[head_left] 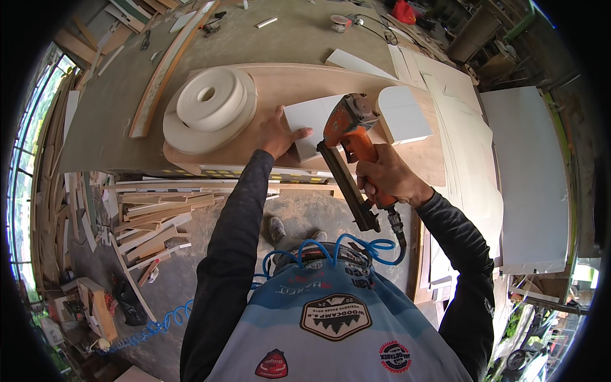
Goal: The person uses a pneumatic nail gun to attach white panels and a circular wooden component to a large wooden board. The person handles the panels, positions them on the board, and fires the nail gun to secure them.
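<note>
My right hand [391, 173] is wrapped round the handle of an orange and black pneumatic nail gun [347, 124]. The gun's nose rests over, or just above, a white box-shaped piece [312, 118] on the workbench; whether it touches is hard to tell. My left hand [280, 135] grips that piece at its left end, thumb stretched along it and fingers by its edge. From the gun's handle a blue coiled air hose [372, 245] runs down in front of my body. Right of the gun lies a second white piece with a rounded end [404, 114].
Stacked cream discs [213, 99] sit left on a plywood sheet [273, 79]. A long wood strip [168, 70] lies farther left. At the back is an angle grinder [342, 23] with its cord. Offcuts [159, 219] pile below the bench; white panels [525, 172] stand at right.
</note>
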The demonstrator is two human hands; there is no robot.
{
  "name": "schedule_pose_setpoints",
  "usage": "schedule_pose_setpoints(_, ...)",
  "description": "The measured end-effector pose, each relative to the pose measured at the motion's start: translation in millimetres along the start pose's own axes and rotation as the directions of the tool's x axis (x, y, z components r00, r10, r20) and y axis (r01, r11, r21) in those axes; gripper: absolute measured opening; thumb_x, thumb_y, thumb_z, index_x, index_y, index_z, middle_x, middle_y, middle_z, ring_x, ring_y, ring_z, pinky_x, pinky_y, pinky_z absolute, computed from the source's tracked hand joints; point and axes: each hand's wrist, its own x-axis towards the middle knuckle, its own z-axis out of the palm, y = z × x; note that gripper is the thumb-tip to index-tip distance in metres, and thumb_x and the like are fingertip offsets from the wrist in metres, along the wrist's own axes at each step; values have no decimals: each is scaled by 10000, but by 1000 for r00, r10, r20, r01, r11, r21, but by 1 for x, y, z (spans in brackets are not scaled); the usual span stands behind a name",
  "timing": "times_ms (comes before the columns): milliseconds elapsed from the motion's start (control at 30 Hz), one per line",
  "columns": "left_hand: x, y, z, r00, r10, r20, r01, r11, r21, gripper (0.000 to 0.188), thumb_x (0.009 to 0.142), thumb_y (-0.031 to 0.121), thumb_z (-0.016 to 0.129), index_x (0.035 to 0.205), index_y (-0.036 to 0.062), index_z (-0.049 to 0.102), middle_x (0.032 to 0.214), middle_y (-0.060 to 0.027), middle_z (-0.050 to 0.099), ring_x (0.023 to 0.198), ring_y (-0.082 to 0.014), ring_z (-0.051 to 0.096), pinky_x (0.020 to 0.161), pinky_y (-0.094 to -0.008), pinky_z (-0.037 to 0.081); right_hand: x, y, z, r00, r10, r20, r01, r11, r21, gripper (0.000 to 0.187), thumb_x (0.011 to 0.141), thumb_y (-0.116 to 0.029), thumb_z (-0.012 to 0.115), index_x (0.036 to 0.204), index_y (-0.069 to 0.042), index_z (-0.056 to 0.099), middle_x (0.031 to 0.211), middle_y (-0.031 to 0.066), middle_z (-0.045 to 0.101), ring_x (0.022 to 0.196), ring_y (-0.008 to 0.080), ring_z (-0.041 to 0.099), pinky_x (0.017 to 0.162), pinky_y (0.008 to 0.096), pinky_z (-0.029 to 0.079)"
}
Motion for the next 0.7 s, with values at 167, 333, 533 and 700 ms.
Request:
schedule_pose_setpoints(167,0,4,-1,999,-15,31,17,998,-64,1267,597,682,847,1493,-75,369,1304,-331,590,1264,-435,547,1081,-444,451,0,1,0,1000,-9,-6,9,1000,-10,155,914,-74,575,914,78,606,665,105,654,488,111,582,452,279,485)
schedule_pose_setpoints(333,4,1,2,1000,18,0,-18,999,-51,1247,607,656,847,1490,-84,369,1320,-331,580,1280,-423,541,1089,-440,445,2,-7,9,1000,17,8,-17,999,32,158,919,-73,574,880,78,599,653,94,641,480,118,582,448,284,482)
schedule_pose_setpoints(533,3,3,2,1000,-2,26,3,999,-51,1242,611,640,850,1491,-89,363,1353,-323,561,1290,-422,533,1094,-439,438,4,-5,11,999,-7,41,7,1000,-9,163,918,-63,565,853,85,590,643,89,630,479,125,585,451,289,488)
schedule_pose_setpoints(700,0,-6,0,995,41,-88,-42,999,-4,1153,609,633,862,1396,-117,478,1270,-316,619,1221,-402,592,1050,-443,469,5,-2,13,1000,-9,25,9,1000,21,142,918,-67,562,876,64,595,645,86,630,484,119,580,447,283,485)
